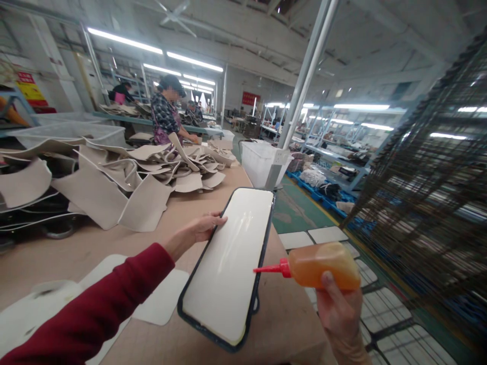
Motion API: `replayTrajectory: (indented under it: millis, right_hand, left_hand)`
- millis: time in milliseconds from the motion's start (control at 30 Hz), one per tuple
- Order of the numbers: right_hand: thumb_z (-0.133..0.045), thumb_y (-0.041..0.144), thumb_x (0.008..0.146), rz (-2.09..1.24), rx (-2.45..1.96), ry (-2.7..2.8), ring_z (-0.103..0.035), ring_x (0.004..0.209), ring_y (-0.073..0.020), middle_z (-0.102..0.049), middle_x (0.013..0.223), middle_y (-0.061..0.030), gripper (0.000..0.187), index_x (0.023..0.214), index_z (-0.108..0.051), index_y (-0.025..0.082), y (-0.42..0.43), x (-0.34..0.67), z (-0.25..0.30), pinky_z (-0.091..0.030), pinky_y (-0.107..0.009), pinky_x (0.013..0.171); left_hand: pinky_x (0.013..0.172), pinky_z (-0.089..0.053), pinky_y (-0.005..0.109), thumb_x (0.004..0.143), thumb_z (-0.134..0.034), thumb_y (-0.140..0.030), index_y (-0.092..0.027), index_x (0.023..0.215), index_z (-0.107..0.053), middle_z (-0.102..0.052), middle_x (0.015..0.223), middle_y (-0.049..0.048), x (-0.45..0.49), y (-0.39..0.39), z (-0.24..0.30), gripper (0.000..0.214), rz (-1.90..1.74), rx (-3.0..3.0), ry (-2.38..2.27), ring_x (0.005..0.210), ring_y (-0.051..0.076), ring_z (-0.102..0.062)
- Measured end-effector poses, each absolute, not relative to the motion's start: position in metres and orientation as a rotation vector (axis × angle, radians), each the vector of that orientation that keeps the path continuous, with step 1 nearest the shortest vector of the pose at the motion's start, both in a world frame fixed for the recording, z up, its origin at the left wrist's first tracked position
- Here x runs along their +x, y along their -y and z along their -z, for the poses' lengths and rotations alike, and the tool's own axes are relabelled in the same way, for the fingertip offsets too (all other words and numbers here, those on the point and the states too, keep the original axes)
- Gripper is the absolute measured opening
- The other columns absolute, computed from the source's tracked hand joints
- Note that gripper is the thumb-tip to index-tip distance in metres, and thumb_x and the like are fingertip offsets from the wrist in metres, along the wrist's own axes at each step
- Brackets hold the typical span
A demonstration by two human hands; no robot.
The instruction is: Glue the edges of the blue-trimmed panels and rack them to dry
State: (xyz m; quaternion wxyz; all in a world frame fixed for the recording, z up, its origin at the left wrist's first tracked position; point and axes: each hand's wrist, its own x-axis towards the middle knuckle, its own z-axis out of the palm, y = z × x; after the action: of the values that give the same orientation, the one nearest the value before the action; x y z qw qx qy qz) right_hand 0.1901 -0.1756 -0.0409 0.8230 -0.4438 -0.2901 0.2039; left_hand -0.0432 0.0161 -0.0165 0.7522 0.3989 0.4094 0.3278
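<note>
My left hand (207, 225) grips the left edge of a long white panel with a dark rim (228, 263), thumb on its face. The panel is tilted above the table, with shiny wet-looking streaks on its upper half. A small dark loop shows under its right edge. In my right hand (338, 309) is an amber squeeze bottle (323, 266) with a red nozzle, held on its side. The nozzle tip (255, 270) points left at the panel's right edge; whether it touches cannot be made out.
Pale flat pieces (163, 296) lie on the brown table (190, 213) under my left arm. Beige panels (148, 203) are heaped at the back left. A white bin (262, 162) stands past the table, a wire rack (429, 152) at right. A co-worker (167, 111) works behind the heap.
</note>
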Motion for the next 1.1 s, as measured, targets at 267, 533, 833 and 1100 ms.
replayTrajectory:
  millis: [267, 533, 833, 1100]
  right_hand:
    - [-0.082, 0.03, 0.06, -0.676, -1.024, 0.536, -0.067, 0.074, -0.0186, -0.071, 0.085, -0.0037, 0.054, 0.109, -0.062, 0.02, 0.213, 0.169, 0.062, -0.055, -0.026, 0.066]
    - [-0.083, 0.034, 0.056, -0.564, -0.837, 0.404, -0.068, 0.075, -0.019, -0.072, 0.087, -0.0025, 0.046, 0.098, -0.067, 0.022, 0.17, 0.187, 0.022, -0.057, -0.029, 0.065]
    - [-0.083, 0.031, 0.056, -0.385, -0.818, 0.365, -0.064, 0.086, -0.0159, -0.069, 0.096, 0.0007, 0.044, 0.096, -0.066, 0.022, 0.143, 0.22, 0.02, -0.053, -0.029, 0.078]
    - [-0.085, 0.031, 0.054, -0.442, -0.821, 0.207, -0.067, 0.071, -0.0197, -0.072, 0.082, -0.0069, 0.039, 0.087, -0.069, 0.016, 0.224, 0.24, 0.052, -0.056, -0.031, 0.064]
  left_hand:
    - [0.062, -0.054, 0.027, 0.07, -0.071, -0.008, -0.012, 0.11, -0.059, -0.071, 0.08, 0.0062, -0.048, -0.027, 0.021, 0.042, -0.773, 0.849, -0.957, 0.066, 0.018, -0.066]
    - [0.052, -0.049, 0.022, 0.068, -0.067, -0.01, -0.014, 0.093, -0.064, -0.067, 0.065, 0.0008, -0.031, -0.022, 0.02, 0.026, -0.79, 0.924, -0.973, 0.057, 0.015, -0.062]
    - [0.057, -0.049, 0.023, 0.059, -0.067, -0.015, -0.015, 0.09, -0.066, -0.071, 0.072, 0.0026, 0.02, -0.008, 0.024, 0.031, -0.66, 1.014, -0.854, 0.065, 0.016, -0.063]
    - [0.051, -0.045, 0.021, 0.065, -0.064, -0.018, -0.02, 0.084, -0.063, -0.067, 0.069, -0.0001, 0.081, -0.008, 0.029, 0.018, -0.562, 1.133, -1.026, 0.059, 0.015, -0.06]
